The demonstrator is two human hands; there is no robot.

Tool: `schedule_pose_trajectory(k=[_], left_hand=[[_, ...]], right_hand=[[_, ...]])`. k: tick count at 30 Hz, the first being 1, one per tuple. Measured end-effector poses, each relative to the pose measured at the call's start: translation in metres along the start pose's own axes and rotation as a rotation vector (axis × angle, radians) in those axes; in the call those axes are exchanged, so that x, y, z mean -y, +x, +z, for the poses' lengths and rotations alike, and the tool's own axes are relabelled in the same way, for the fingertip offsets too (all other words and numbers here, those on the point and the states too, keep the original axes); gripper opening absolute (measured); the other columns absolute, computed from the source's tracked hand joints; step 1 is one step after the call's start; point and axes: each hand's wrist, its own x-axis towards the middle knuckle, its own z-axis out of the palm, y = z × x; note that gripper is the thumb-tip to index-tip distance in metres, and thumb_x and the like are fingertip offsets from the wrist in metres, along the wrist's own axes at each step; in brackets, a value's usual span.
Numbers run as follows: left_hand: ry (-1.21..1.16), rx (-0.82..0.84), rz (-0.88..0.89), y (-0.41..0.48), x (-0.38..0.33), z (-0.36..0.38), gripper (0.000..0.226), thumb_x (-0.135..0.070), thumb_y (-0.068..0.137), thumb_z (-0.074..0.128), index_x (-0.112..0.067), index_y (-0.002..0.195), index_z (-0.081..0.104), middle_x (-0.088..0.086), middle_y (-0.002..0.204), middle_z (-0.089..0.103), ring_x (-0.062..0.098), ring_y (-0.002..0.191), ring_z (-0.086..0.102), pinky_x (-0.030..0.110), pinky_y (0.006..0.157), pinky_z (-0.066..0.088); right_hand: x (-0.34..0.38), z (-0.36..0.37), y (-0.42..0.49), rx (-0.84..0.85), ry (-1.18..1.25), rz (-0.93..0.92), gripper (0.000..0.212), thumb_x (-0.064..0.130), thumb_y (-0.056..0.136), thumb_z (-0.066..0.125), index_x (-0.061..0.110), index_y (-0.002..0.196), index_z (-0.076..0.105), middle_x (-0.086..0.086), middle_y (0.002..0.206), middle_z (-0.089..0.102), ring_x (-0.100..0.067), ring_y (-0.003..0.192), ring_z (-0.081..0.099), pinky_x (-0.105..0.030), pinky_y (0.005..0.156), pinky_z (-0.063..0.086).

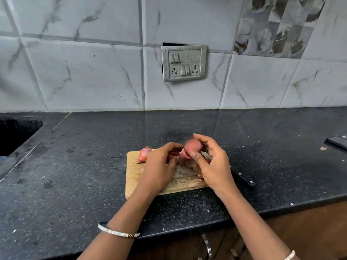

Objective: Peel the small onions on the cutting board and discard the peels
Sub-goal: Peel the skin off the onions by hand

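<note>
A small pink onion (pixel 193 146) is held just above the wooden cutting board (pixel 134 172); my right hand (pixel 212 164) grips it between thumb and fingers. My left hand (pixel 159 166) pinches a loose strip of pink peel (pixel 181 155) hanging from the onion's left side. Another small onion (pixel 143 154), with its skin on, lies at the board's far left corner. Bits of peel (pixel 200 177) lie on the board beneath my right hand.
A black-handled knife (pixel 244 180) lies on the dark counter (pixel 75 175) to the right of the board, its blade partly hidden by my right hand. A sink opening (pixel 15 136) is at the far left, a dark flat object (pixel 337 142) at the right edge.
</note>
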Motion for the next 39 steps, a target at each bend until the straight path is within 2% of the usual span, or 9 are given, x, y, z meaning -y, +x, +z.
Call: schedule_pose_trajectory(k=[2,6,9,13,19,23,30,36,39], left_hand=[[0.066,0.005,0.04,0.0,-0.008,0.004,0.036,-0.013,0.093,0.07,-0.023,0.128,0.066,-0.011,0.118,0.072,0.003,0.108,0.064,0.022,0.096,0.049],[0.042,0.074,0.093,0.01,-0.017,0.005,0.055,-0.023,0.092,0.07,-0.022,0.143,0.052,-0.008,0.144,0.057,0.006,0.14,0.043,0.023,0.114,0.034],[-0.102,0.118,0.096,0.025,-0.015,0.0,0.058,-0.026,0.087,0.066,-0.02,0.143,0.052,-0.009,0.14,0.061,0.001,0.131,0.053,0.02,0.112,0.038],[-0.304,0.141,0.021,0.033,-0.004,-0.009,0.051,-0.028,0.094,0.069,-0.023,0.142,0.054,-0.007,0.135,0.065,0.01,0.126,0.061,0.038,0.109,0.049],[-0.151,0.12,0.018,0.029,0.009,-0.008,0.055,-0.051,0.088,0.068,-0.029,0.138,0.056,-0.011,0.13,0.062,0.007,0.122,0.06,0.043,0.102,0.054],[-0.22,0.117,-0.035,0.029,0.009,-0.004,0.059,-0.062,0.082,0.072,-0.026,0.126,0.056,-0.011,0.121,0.069,0.006,0.118,0.064,0.042,0.1,0.055],[-0.375,0.078,-0.072,0.03,0.006,0.0,0.052,-0.032,0.078,0.085,-0.015,0.121,0.061,-0.002,0.113,0.074,0.009,0.109,0.07,0.037,0.099,0.056],[-0.324,0.025,-0.054,0.029,0.01,0.0,0.045,-0.017,0.081,0.085,-0.014,0.121,0.064,-0.004,0.109,0.074,0.008,0.103,0.071,0.037,0.094,0.059],[-0.288,0.033,-0.051,0.029,0.01,-0.001,0.047,-0.018,0.077,0.088,-0.016,0.118,0.066,-0.004,0.105,0.076,0.007,0.099,0.072,0.033,0.092,0.059]], right_hand=[[0.002,-0.001,0.002,-0.034,0.068,-0.003,0.04,0.016,0.088,0.078,0.025,0.126,0.065,0.005,0.117,0.072,-0.01,0.109,0.068,-0.025,0.095,0.052],[0.01,-0.008,0.017,-0.06,0.243,0.069,0.041,0.014,0.081,0.083,0.016,0.119,0.068,-0.002,0.112,0.075,-0.016,0.107,0.071,-0.032,0.094,0.056],[0.018,-0.012,0.034,0.015,0.344,0.121,0.043,0.018,0.076,0.082,0.014,0.116,0.069,-0.006,0.111,0.076,-0.019,0.107,0.071,-0.032,0.091,0.057],[0.019,-0.008,0.044,0.106,0.484,0.19,0.041,0.014,0.081,0.074,0.008,0.12,0.061,-0.011,0.111,0.076,-0.022,0.104,0.072,-0.029,0.081,0.059],[0.004,-0.003,0.037,0.175,0.496,0.245,0.033,0.017,0.091,0.068,0.006,0.122,0.066,-0.017,0.117,0.073,-0.032,0.114,0.068,-0.04,0.094,0.056],[0.005,-0.002,0.033,0.203,0.356,0.201,0.025,0.024,0.101,0.058,0.015,0.121,0.07,-0.01,0.119,0.073,-0.028,0.115,0.068,-0.044,0.096,0.056],[0.007,-0.003,0.024,0.096,0.006,-0.009,0.021,0.02,0.103,0.056,0.017,0.117,0.072,0.005,0.108,0.075,-0.004,0.098,0.071,-0.015,0.075,0.055],[-0.003,-0.002,0.025,0.092,-0.103,-0.112,0.031,0.03,0.092,0.074,0.021,0.121,0.074,0.013,0.114,0.07,-0.01,0.106,0.07,-0.029,0.087,0.058],[-0.004,-0.002,0.027,0.086,0.025,-0.051,0.027,0.017,0.085,0.08,0.019,0.113,0.078,0.005,0.109,0.075,-0.013,0.101,0.072,-0.031,0.081,0.059]])
